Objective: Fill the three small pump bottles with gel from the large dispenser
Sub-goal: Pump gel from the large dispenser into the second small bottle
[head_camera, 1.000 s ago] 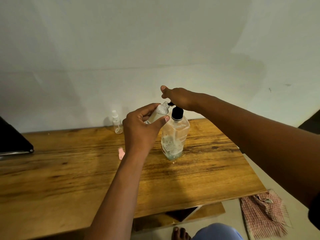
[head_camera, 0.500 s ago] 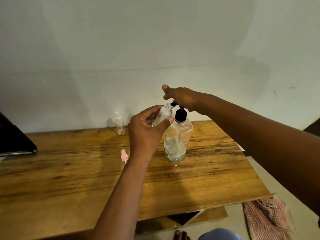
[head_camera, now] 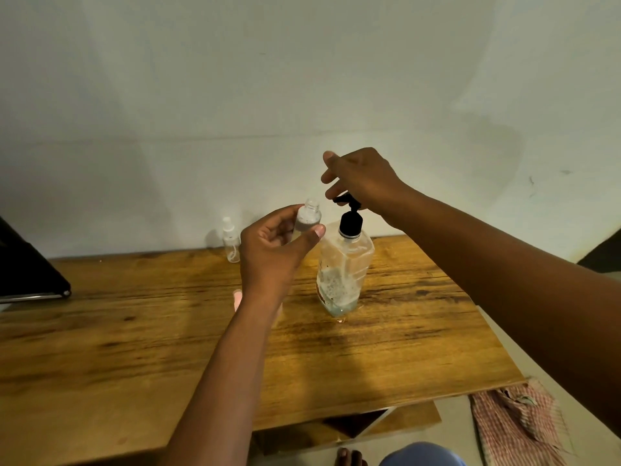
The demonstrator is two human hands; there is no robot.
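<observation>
Head view, gel-flecked small bottle [head_camera: 307,220], low-filled dispenser [head_camera: 342,267]

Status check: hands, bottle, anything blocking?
Left hand grips open small bottle, mouth beside the nozzle. Right hand rests on pump head of large dispenser. Capped small bottle by the wall. Nothing blocking.

A plain pale wall [head_camera: 302,79] fills the upper half of the view, unevenly lit, with soft grey shadow patches toward two o'clock and a few small dark marks at three. Against it stands a wooden table [head_camera: 100,348] with strong brown grain and darker streaks. At nine o'clock a dark flat object with a metallic edge [head_camera: 27,274] rests on the tabletop. Toward five o'clock the light floor [head_camera: 497,344] shows, and a red-and-white checked cloth [head_camera: 517,428] lies crumpled there.
</observation>
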